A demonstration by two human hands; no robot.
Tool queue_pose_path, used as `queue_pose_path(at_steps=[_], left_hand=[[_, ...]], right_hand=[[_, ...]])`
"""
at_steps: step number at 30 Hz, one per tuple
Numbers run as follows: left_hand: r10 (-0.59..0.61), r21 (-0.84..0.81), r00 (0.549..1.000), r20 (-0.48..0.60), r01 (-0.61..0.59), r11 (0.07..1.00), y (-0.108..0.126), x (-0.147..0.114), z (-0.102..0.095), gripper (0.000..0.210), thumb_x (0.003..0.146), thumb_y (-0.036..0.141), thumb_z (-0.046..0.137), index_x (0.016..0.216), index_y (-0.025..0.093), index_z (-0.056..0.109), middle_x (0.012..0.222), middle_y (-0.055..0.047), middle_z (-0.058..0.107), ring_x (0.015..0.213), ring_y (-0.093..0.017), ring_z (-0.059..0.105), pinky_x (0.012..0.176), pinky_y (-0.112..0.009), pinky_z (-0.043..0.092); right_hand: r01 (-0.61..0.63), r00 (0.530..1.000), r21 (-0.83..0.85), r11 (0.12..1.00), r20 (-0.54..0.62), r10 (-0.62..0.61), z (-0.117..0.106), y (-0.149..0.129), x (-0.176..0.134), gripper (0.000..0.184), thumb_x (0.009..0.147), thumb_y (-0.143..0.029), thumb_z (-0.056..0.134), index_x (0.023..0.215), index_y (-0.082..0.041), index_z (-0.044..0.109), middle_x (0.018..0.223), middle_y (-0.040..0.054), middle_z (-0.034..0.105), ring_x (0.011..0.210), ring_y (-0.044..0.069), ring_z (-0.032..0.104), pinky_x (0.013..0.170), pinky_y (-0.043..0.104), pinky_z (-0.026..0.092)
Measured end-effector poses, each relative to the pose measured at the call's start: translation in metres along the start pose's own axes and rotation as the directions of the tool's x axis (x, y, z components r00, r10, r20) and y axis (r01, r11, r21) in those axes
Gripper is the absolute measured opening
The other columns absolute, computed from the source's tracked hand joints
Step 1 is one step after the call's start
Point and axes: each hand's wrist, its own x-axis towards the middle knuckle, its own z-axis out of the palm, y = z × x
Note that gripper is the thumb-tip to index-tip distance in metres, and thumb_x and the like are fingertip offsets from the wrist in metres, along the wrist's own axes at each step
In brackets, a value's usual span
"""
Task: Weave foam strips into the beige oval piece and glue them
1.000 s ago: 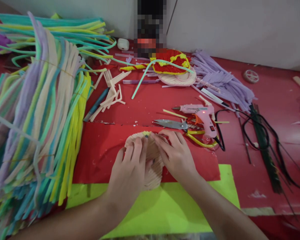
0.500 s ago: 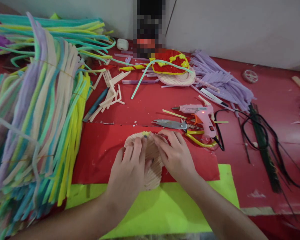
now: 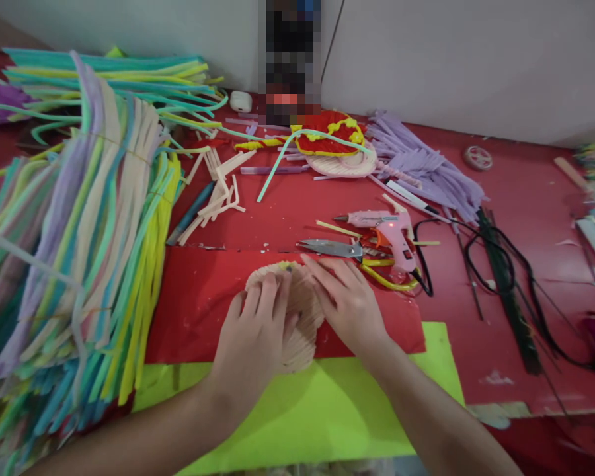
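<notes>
A beige oval panel of pipe cleaners laid side by side rests on red sheet material. My left hand covers its left half, fingers bent and thumb on its face, holding it down. At the panel's top edge, by my left index finger, is a small yellow bit; its kind is too small to tell. My right hand is at the upper right edge with its fingers stretched out and apart, and nothing shows in it. Scissors with yellow handles lie just beyond it.
A pink glue gun with a lit light lies over the scissors, its black cord looping right. Bundled pipe cleaners pile up on the left. Purple pipe cleaners and a red-and-yellow piece lie at the back.
My right hand's fingers have straightened and lifted slightly from the panel's top edge. My left hand keeps its place on the panel. The whole view has shifted a little.
</notes>
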Motion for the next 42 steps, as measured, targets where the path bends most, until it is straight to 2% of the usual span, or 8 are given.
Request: queue_pose_path(at_steps=[4, 10, 18, 23, 30, 35, 39, 42], left_hand=[[-0.017, -0.048, 1.000, 0.012, 0.017, 0.999, 0.000, 0.002, -0.003, 0.049, 0.093, 0.027, 0.039, 0.141, 0.017, 0.037, 0.124, -0.015, 0.055, 0.107, -0.028, 0.053, 0.079, -0.039, 0.046], [-0.051, -0.053, 0.998, -0.028, 0.049, 0.997, -0.001, 0.007, 0.001, 0.049, 0.093, 0.030, 0.039, 0.141, 0.018, 0.036, 0.125, -0.014, 0.054, 0.107, -0.029, 0.053, 0.082, -0.040, 0.044], [-0.156, -0.083, 0.983, -0.097, 0.148, 0.986, -0.030, 0.015, -0.009, 0.029, 0.091, 0.030, 0.043, 0.108, 0.013, 0.058, 0.108, -0.014, 0.057, 0.096, -0.026, 0.055, 0.080, -0.038, 0.045], [-0.193, -0.167, 0.975, -0.111, 0.173, 0.971, -0.039, 0.022, -0.014, 0.028, 0.090, 0.029, 0.045, 0.110, 0.014, 0.057, 0.107, -0.012, 0.057, 0.100, -0.025, 0.054, 0.085, -0.040, 0.044], [-0.065, -0.300, 0.988, -0.141, 0.020, 0.954, -0.022, 0.077, -0.021, 0.027, 0.092, 0.027, 0.044, 0.113, 0.015, 0.057, 0.107, -0.009, 0.059, 0.102, -0.022, 0.053, 0.090, -0.037, 0.041], [-0.034, -0.295, 0.996, -0.084, 0.008, 0.955, -0.002, 0.127, -0.013, 0.038, 0.090, 0.027, 0.050, 0.124, 0.010, 0.051, 0.117, -0.015, 0.056, 0.110, -0.025, 0.051, 0.092, -0.037, 0.040], [0.010, -0.335, 0.999, 0.031, 0.001, 0.942, 0.007, 0.149, -0.009, 0.019, 0.086, 0.022, 0.054, 0.095, 0.009, 0.064, 0.095, -0.013, 0.066, 0.093, -0.023, 0.059, 0.082, -0.034, 0.042], [0.024, -0.374, 0.999, 0.020, -0.015, 0.927, 0.008, 0.157, -0.012, 0.016, 0.087, 0.022, 0.051, 0.086, 0.013, 0.065, 0.086, -0.009, 0.068, 0.081, -0.019, 0.061, 0.073, -0.030, 0.043]], right_hand=[[-0.137, 0.964, -0.064, 0.988, -0.240, 0.118, -0.012, 0.019, 0.004, 0.031, 0.091, -0.021, 0.048, 0.119, -0.022, 0.061, 0.098, 0.0076, 0.060, 0.094, 0.020, 0.055, 0.088, 0.038, 0.046], [-0.454, 0.804, -0.147, 0.879, -0.493, 0.333, -0.040, 0.057, -0.003, 0.024, 0.085, -0.027, 0.054, 0.105, -0.018, 0.063, 0.100, 0.0111, 0.058, 0.097, 0.026, 0.052, 0.088, 0.045, 0.043], [-0.634, 0.754, -0.186, 0.751, -0.363, 0.547, -0.042, 0.075, -0.016, 0.026, 0.081, -0.038, 0.055, 0.088, -0.014, 0.062, 0.091, 0.0127, 0.060, 0.083, 0.025, 0.054, 0.074, 0.038, 0.043], [-0.642, 0.723, -0.106, 0.759, -0.412, 0.554, -0.049, 0.085, -0.009, 0.030, 0.081, -0.042, 0.052, 0.090, -0.015, 0.062, 0.090, 0.0114, 0.060, 0.079, 0.022, 0.054, 0.072, 0.034, 0.041], [-0.734, 0.586, 0.013, 0.679, -0.493, 0.643, -0.055, 0.116, -0.003, 0.027, 0.081, -0.039, 0.050, 0.081, -0.015, 0.061, 0.085, 0.0115, 0.059, 0.080, 0.023, 0.053, 0.075, 0.035, 0.040], [-0.726, 0.546, 0.097, 0.680, -0.519, 0.657, -0.052, 0.126, -0.009, 0.029, 0.082, -0.042, 0.048, 0.080, -0.016, 0.060, 0.085, 0.0106, 0.058, 0.080, 0.022, 0.052, 0.076, 0.034, 0.040], [-0.718, 0.535, 0.148, 0.680, -0.508, 0.675, -0.052, 0.126, -0.009, 0.030, 0.082, -0.043, 0.048, 0.084, -0.015, 0.061, 0.085, 0.0103, 0.058, 0.079, 0.021, 0.052, 0.076, 0.034, 0.040], [-0.738, 0.520, 0.147, 0.659, -0.500, 0.693, -0.052, 0.127, -0.008, 0.030, 0.081, -0.042, 0.050, 0.086, -0.015, 0.062, 0.087, 0.0102, 0.059, 0.080, 0.022, 0.053, 0.078, 0.036, 0.039]])
